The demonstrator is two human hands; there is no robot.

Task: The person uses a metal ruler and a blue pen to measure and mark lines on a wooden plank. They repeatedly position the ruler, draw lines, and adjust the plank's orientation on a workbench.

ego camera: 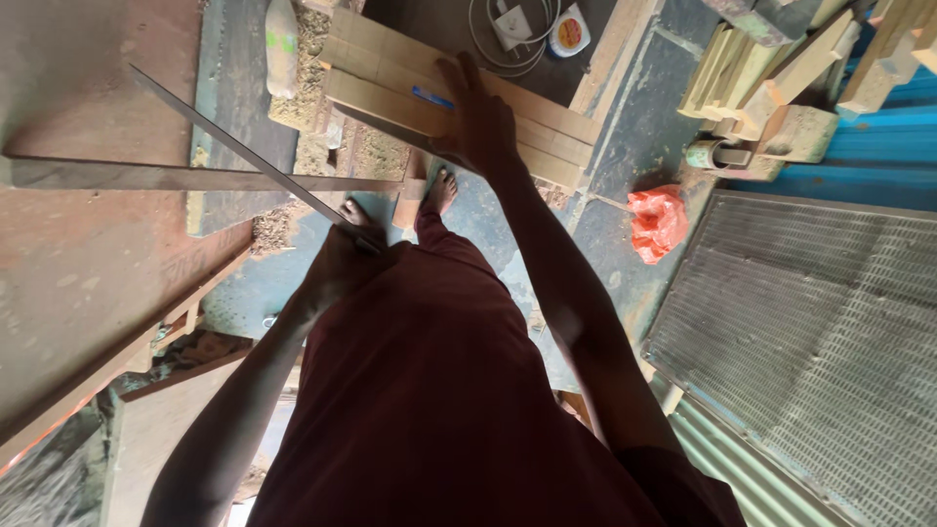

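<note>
My left hand (337, 265) is closed around one end of a long thin metal ruler (239, 151), which slants up to the left over a long wooden plank (185, 178). My right hand (478, 117) lies flat, fingers spread, on a stack of pale wooden boards (390, 68) ahead of me. A blue pencil (429, 97) lies on the top board just left of that hand. My bare feet (439, 190) stand on the sawdust-strewn floor below the boards.
A white charger with coiled cable (512, 24) and a round tape measure (569, 31) lie beyond the boards. Stacked wood offcuts (781, 78) sit at top right, a red plastic bag (656, 222) on the floor, a metal mesh panel (810, 342) at right, a bottle (282, 44) at top.
</note>
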